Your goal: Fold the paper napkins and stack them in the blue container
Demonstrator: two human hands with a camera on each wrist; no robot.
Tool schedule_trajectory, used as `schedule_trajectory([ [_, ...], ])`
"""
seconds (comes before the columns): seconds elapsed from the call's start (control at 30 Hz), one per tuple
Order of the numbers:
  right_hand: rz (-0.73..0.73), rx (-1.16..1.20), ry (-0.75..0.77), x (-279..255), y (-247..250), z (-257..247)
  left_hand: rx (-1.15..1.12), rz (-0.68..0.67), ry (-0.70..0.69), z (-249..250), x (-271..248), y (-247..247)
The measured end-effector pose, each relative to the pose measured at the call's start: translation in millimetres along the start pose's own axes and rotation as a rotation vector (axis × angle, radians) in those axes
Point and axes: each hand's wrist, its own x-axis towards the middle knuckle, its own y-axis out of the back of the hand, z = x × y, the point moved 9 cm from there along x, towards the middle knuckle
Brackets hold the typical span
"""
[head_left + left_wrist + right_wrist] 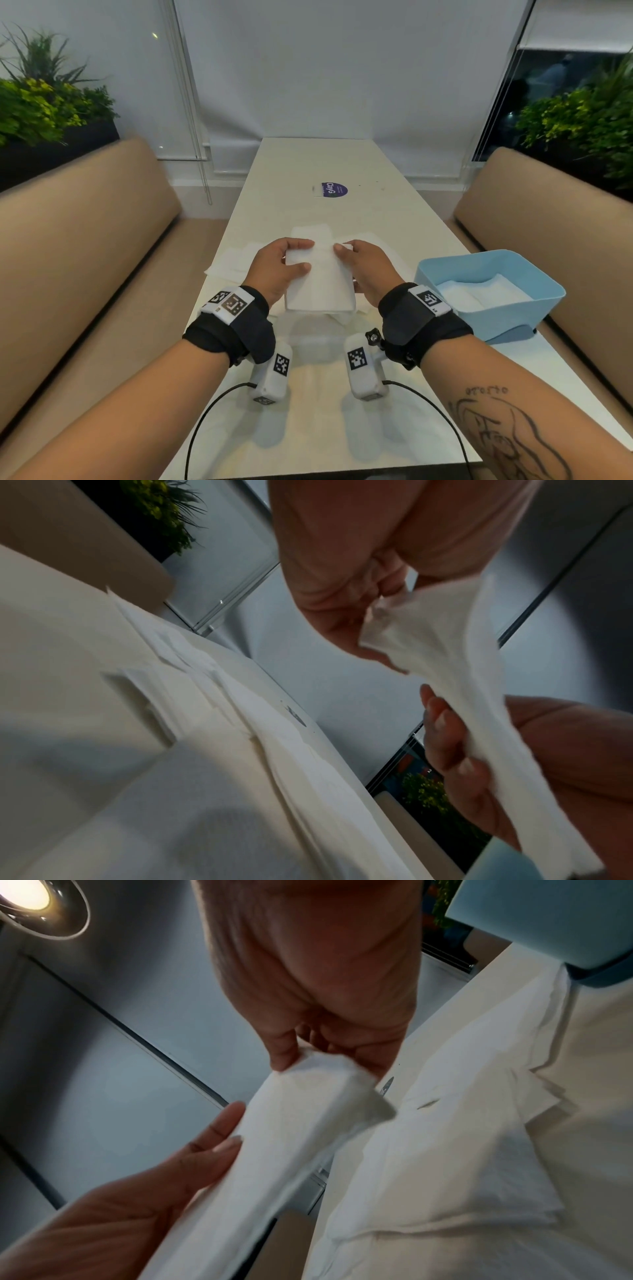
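I hold a folded white paper napkin in the air over the middle of the table, between both hands. My left hand grips its far left corner, thumb on top. My right hand pinches the far right edge. The left wrist view shows my left hand pinching a corner of the napkin. In the right wrist view my right hand pinches the napkin. Several loose napkins lie flat under my hands. The blue container stands at the right with folded napkins inside.
The long white table runs away from me, with a purple sticker further up. Beige benches flank both sides, and planters stand behind them. Cables from the wrist cameras trail over the near table edge.
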Motion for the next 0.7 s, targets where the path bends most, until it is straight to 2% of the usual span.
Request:
schedule_trajectory([
  [0.13, -0.068, 0.052, -0.034, -7.8, 7.7, 0.1, -0.027, 0.029, -0.024, 8.0, -1.3, -0.8],
  [0.27, -0.171, -0.015, -0.016, -18.1, 23.4, -14.5, -0.091, 0.037, -0.049, 29.4, 0.0, -14.0],
  [0.53, -0.014, -0.055, 0.091, -28.6, 118.3, -56.9, -0.148, -0.039, -0.02, 61.3, -1.4, -81.5],
  [0.7, 0.143, -0.152, 0.098, -31.7, 186.6, -53.1, -0.058, -0.189, 0.045, 62.4, -3.4, -149.4],
])
